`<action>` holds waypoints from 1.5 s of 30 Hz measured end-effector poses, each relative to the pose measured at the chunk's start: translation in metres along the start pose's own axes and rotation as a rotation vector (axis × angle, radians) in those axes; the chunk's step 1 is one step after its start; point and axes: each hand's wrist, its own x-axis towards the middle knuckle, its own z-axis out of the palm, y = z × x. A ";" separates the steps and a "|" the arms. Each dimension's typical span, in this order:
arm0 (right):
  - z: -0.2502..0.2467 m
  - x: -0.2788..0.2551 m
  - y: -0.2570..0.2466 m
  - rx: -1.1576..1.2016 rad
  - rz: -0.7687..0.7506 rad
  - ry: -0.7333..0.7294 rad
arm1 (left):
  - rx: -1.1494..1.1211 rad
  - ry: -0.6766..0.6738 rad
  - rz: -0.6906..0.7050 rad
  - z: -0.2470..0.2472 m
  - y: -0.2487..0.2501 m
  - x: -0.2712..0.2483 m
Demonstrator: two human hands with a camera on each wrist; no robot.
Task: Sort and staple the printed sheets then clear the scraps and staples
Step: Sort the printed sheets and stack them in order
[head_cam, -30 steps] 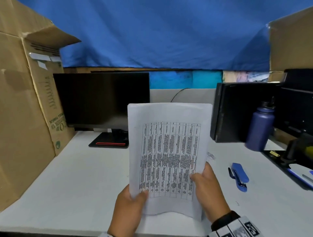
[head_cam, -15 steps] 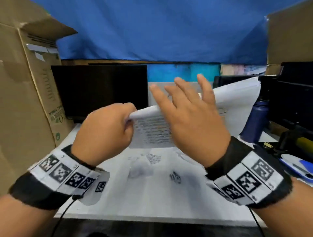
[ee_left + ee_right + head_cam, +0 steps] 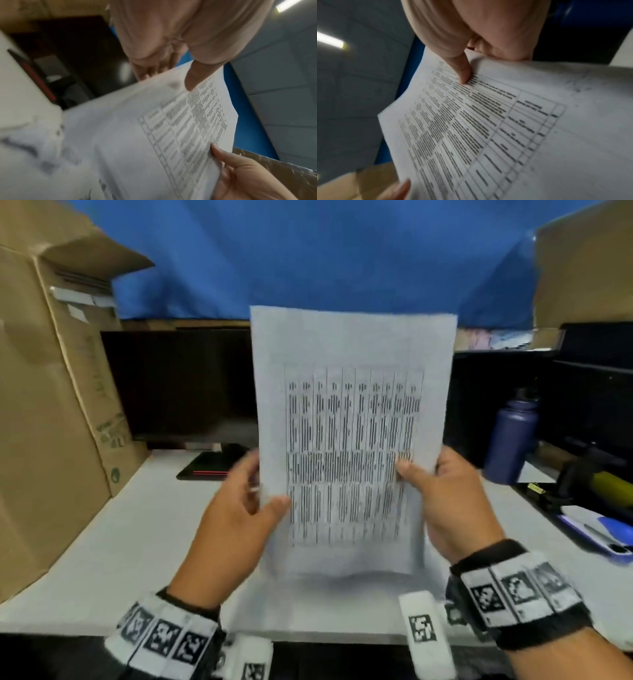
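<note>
Both hands pinch the white printed sheets with a black table grid [image 3: 352, 440], left hand [image 3: 236, 515] on left edge, right hand [image 3: 452, 501] on right, upright above the white desk [image 3: 113, 542], likely to square edges before stapling.

- A white tabletop [image 3: 113, 542] filled the lower part of the head view.
- A tall cardboard box [image 3: 44, 412] stood on its left side.
- A dark monitor [image 3: 178, 385] stood at the back, its black base [image 3: 209, 465] edged with a red stripe.
- A dark blue bottle [image 3: 510, 436] stood upright on the right, beside black equipment [image 3: 589, 392].
- Blue fabric [image 3: 308, 251] hung behind everything.
</note>
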 end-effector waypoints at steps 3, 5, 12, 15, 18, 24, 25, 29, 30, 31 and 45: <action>0.002 -0.013 0.024 0.085 0.068 -0.013 | -0.049 0.018 -0.040 0.018 -0.014 -0.004; 0.001 -0.022 0.037 0.052 0.082 -0.022 | -0.092 0.047 -0.103 0.028 -0.029 -0.007; 0.006 -0.046 0.078 0.033 0.236 -0.063 | -0.100 0.070 -0.331 0.057 -0.083 -0.025; 0.007 -0.045 0.082 0.045 0.243 -0.021 | -0.191 0.096 -0.372 0.061 -0.089 -0.024; 0.005 -0.045 0.078 0.051 0.213 -0.010 | -0.278 0.114 -0.380 0.060 -0.089 -0.024; 0.006 -0.048 0.061 -0.037 -0.041 0.013 | -0.289 0.183 -0.235 0.054 -0.075 -0.022; 0.006 -0.048 0.060 -0.059 -0.065 0.024 | -0.266 0.173 -0.205 0.054 -0.071 -0.022; 0.010 -0.047 0.060 -0.105 -0.091 0.045 | -0.220 0.166 -0.188 0.056 -0.067 -0.021; 0.010 -0.047 0.060 -0.108 -0.086 0.044 | -0.220 0.174 -0.193 0.057 -0.068 -0.020; 0.010 -0.048 0.060 -0.110 -0.080 0.045 | -0.224 0.181 -0.199 0.058 -0.067 -0.019; -0.004 -0.033 0.057 -0.059 0.001 0.051 | -0.239 0.162 -0.197 0.047 -0.070 -0.009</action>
